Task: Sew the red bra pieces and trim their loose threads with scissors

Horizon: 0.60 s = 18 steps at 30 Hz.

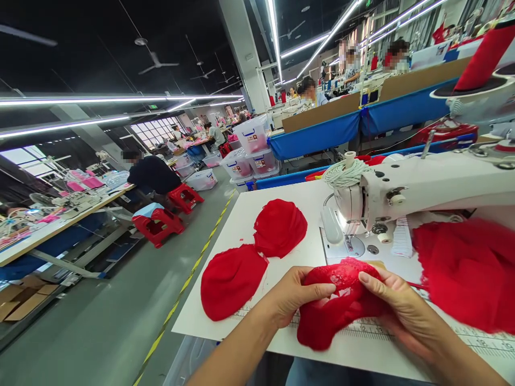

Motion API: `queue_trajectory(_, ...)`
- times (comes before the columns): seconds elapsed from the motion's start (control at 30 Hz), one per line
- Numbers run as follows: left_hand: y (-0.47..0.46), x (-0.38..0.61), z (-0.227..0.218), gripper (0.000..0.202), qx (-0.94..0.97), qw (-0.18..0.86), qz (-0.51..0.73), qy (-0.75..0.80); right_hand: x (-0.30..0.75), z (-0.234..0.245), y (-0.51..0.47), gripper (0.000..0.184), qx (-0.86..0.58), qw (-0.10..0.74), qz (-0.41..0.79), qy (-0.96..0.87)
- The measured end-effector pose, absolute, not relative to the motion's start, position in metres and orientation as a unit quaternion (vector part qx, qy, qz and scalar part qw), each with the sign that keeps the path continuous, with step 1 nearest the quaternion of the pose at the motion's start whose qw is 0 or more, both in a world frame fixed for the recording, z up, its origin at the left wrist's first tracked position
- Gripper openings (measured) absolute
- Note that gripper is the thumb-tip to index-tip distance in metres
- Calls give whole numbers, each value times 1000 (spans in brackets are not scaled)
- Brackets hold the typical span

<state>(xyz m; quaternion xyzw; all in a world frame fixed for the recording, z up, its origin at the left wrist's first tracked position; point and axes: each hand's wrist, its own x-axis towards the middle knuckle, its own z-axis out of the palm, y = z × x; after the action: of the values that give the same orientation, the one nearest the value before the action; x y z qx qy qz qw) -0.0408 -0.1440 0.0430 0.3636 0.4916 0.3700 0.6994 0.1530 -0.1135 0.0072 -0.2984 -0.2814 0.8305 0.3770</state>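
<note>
Both my hands grip one red lace bra cup (pixel 340 305) just above the white sewing table (pixel 249 225). My left hand (pixel 295 297) pinches its left edge with thumb and fingers closed. My right hand (pixel 396 305) wraps over its right side. Two stacks of red cups lie to the left, one near (pixel 231 281) and one farther back (pixel 279 228). The white sewing machine (pixel 422 187) stands right behind the held cup.
A heap of red fabric (pixel 466 268) lies at the right under the machine arm. A printed ruler (pixel 475 338) runs along the table's front. Other people sit at rows of tables; red stools (pixel 159 225) and clear plastic bins (pixel 251 153) stand in the aisle at left.
</note>
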Motion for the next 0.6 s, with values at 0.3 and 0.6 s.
queue_trajectory(0.3,-144,-37,45,42,370,691,370,499,155,13,-121,47,-334,373,810,-306)
queue_trajectory(0.6,-145,-29,50,43,367,699,373,488,154,11,-122,38,-332,381,815,-283)
